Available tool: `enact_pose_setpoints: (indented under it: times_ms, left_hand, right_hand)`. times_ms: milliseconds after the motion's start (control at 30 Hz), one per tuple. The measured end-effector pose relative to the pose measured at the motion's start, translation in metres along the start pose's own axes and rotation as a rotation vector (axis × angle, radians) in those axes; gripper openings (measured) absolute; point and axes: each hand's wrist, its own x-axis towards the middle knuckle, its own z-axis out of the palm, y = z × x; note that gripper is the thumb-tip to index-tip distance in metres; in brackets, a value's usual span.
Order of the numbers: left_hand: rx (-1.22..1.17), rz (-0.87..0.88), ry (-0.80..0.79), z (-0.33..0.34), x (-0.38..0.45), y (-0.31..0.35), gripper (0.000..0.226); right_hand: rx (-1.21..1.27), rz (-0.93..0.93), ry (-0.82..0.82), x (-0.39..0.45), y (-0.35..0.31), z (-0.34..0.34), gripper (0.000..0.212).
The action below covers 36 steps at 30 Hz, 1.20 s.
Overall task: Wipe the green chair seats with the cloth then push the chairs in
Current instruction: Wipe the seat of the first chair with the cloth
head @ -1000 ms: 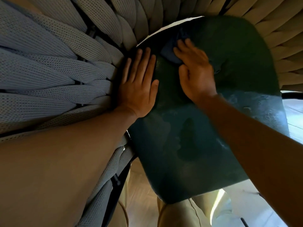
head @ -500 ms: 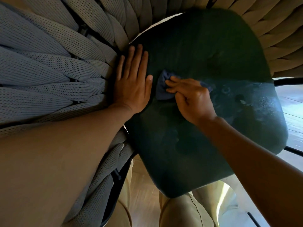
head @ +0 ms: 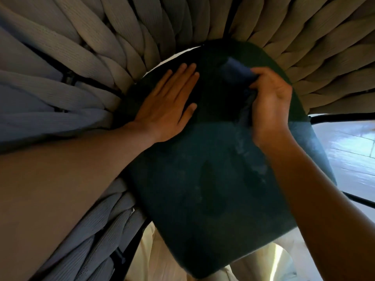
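Likely a home or café seating area: chair with thick woven rope back, green cushioned seat, dark metal frame, and pale plank floor lit by daylight.

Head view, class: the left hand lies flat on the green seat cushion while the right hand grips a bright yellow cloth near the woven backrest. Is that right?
Not quite. In the head view the cloth is dark blue, not yellow. The rest holds: the left hand lies flat on the green seat cushion, and the right hand grips the cloth near the woven backrest.
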Motion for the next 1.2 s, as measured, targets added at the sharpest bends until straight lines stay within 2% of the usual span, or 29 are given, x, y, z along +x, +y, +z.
enact_pose_setpoints:
  times_ms: [67, 133, 233, 333, 433, 567, 800, 967, 1067, 1133, 1200]
  left_hand:
    - [-0.021, -0.001, -0.024, 0.002, 0.022, 0.001, 0.067]
    - [-0.010, -0.014, -0.047, 0.007, 0.032, 0.001, 0.069]
    - [0.033, -0.016, -0.043, 0.013, 0.033, 0.000, 0.070]
    - [0.046, -0.010, -0.041, 0.013, 0.034, -0.001, 0.070]
    - [0.049, -0.007, -0.046, 0.012, 0.035, -0.002, 0.070]
    - [0.056, 0.008, -0.044, 0.013, 0.036, -0.004, 0.071]
    - [0.092, 0.020, -0.065, 0.010, 0.036, -0.003, 0.069]
    - [0.091, 0.020, -0.075, 0.008, 0.035, -0.001, 0.069]
    - [0.084, 0.007, -0.086, 0.006, 0.036, 0.000, 0.070]
    - [0.078, -0.015, -0.078, 0.004, 0.037, 0.003, 0.070]
    - [0.050, -0.047, -0.055, 0.000, 0.039, 0.010, 0.071]
  right_hand:
    - [-0.210, -0.226, 0.059, 0.023, 0.002, -0.002, 0.036]
    - [-0.418, -0.350, 0.035, 0.048, 0.013, -0.003, 0.040]
    - [-0.765, -0.439, -0.144, 0.074, 0.038, -0.001, 0.051]
    - [-0.943, -0.470, -0.185, 0.085, 0.058, 0.007, 0.062]
    - [-0.831, -0.502, -0.143, 0.089, 0.066, 0.010, 0.051]
    - [-0.693, -0.610, -0.208, 0.082, 0.070, -0.005, 0.036]
    - [-0.523, -0.627, -0.301, 0.054, 0.075, -0.017, 0.030]
    - [-0.449, -0.463, -0.388, 0.028, 0.072, -0.029, 0.031]
    - [-0.386, -0.266, -0.465, 0.016, 0.064, -0.040, 0.035]
    - [-0.223, -0.117, -0.528, 0.011, 0.057, -0.051, 0.037]
    - [-0.057, -0.038, -0.505, 0.015, 0.054, -0.067, 0.038]
